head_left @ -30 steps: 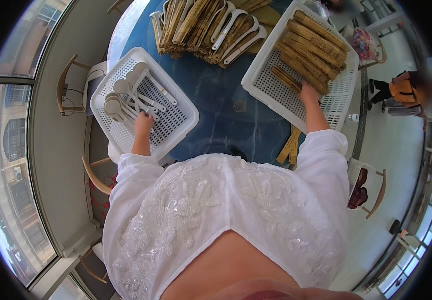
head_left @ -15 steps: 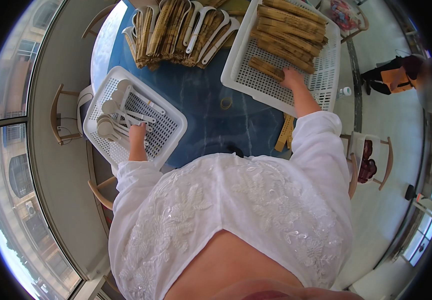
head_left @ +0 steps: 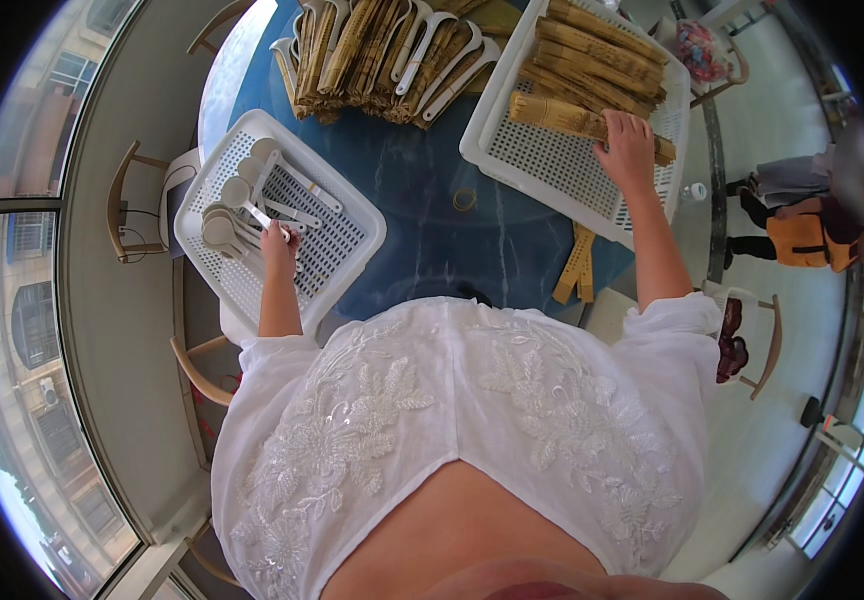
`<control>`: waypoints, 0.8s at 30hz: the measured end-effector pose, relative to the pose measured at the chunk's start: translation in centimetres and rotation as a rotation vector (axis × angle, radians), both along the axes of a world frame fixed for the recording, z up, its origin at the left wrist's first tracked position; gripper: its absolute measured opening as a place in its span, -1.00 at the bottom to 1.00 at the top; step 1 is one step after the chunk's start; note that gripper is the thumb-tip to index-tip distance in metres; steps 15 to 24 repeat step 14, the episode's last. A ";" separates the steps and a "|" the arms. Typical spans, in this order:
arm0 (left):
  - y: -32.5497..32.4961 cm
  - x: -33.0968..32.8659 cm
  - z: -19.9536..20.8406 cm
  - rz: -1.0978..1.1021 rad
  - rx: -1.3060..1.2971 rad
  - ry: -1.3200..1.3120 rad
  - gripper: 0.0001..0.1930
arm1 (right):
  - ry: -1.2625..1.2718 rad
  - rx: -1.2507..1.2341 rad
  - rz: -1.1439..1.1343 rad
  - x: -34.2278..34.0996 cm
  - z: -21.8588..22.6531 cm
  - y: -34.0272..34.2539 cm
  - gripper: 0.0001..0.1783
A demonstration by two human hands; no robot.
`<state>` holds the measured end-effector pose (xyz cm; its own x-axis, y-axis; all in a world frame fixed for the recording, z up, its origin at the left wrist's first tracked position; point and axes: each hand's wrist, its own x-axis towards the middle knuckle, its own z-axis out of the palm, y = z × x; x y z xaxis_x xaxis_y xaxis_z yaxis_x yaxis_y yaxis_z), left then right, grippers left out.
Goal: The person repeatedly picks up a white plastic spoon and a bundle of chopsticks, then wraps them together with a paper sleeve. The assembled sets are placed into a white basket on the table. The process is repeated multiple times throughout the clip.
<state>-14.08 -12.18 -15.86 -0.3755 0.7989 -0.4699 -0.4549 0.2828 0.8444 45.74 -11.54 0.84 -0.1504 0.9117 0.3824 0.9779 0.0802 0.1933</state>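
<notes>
My left hand (head_left: 280,248) is closed round the handle of a white spoon (head_left: 242,194), over the left white basket (head_left: 357,262). Several other white spoons (head_left: 220,232) lie in that basket beside and beneath it. In the right white basket (head_left: 497,165), my right hand (head_left: 628,148) grips a long brown bamboo-like bundle (head_left: 557,115) from above. The fingers lie over its middle, and its right end shows beyond them. Behind it rests a stack of similar brown bundles (head_left: 597,50).
Brown bundles paired with white spoons (head_left: 382,65) are heaped at the back of the blue table (head_left: 412,240). A rubber band (head_left: 464,199) lies midway between the baskets. Yellow strips (head_left: 576,264) sit by the right basket. People (head_left: 807,235) stand at the right; a chair (head_left: 127,205) is at left.
My left hand has taken hold of a spoon and raised its handle. My right hand has closed on a bundle, now lying farther right and up. People at the right have shifted.
</notes>
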 end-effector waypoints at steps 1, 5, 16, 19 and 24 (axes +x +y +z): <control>-0.6 0.6 1.2 0.007 0.000 0.044 -0.86 | 0.002 0.021 0.091 -0.7 1.0 -0.4 -0.49; -3.6 4.8 7.4 -0.069 0.208 0.151 -0.82 | 0.010 0.092 0.403 -6.0 5.0 -2.3 -0.53; -8.7 14.8 16.9 -0.640 0.412 0.034 -0.79 | 0.209 -0.068 0.864 -17.7 4.3 -6.4 -0.57; -8.7 14.8 16.9 -0.640 0.412 0.034 -0.79 | 0.209 -0.068 0.864 -17.7 4.3 -6.4 -0.57; -8.7 14.8 16.9 -0.640 0.412 0.034 -0.79 | 0.209 -0.068 0.864 -17.7 4.3 -6.4 -0.57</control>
